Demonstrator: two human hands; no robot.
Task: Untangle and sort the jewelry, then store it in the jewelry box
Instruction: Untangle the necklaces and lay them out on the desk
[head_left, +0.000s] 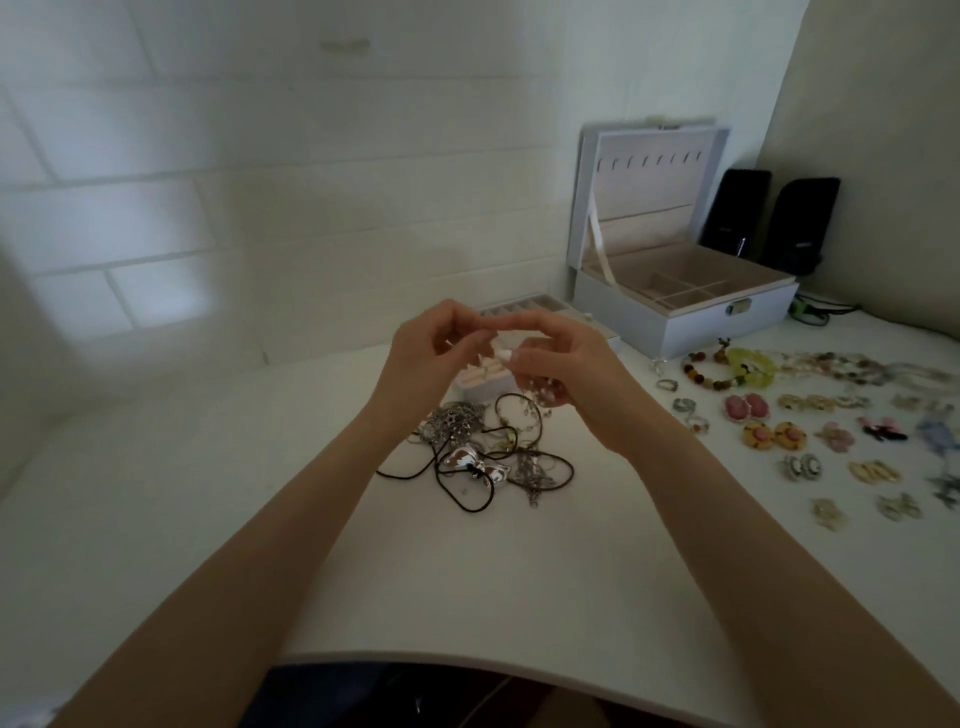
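Observation:
A tangle of necklaces lies mid-table: black cords, a silver flower pendant and a shiny butterfly pendant. Above it my left hand and my right hand meet, fingertips together, pinching a thin beaded chain that hangs down from my right hand. The white jewelry box stands open at the back right, its lid upright and its compartments showing. Its removed insert tray sits behind my hands, partly hidden.
Sorted pieces lie in rows on the right: beaded bracelets, rings, pink and yellow earrings. Two black speakers stand behind the box. A white wall runs along the back. The table's front edge is near my body.

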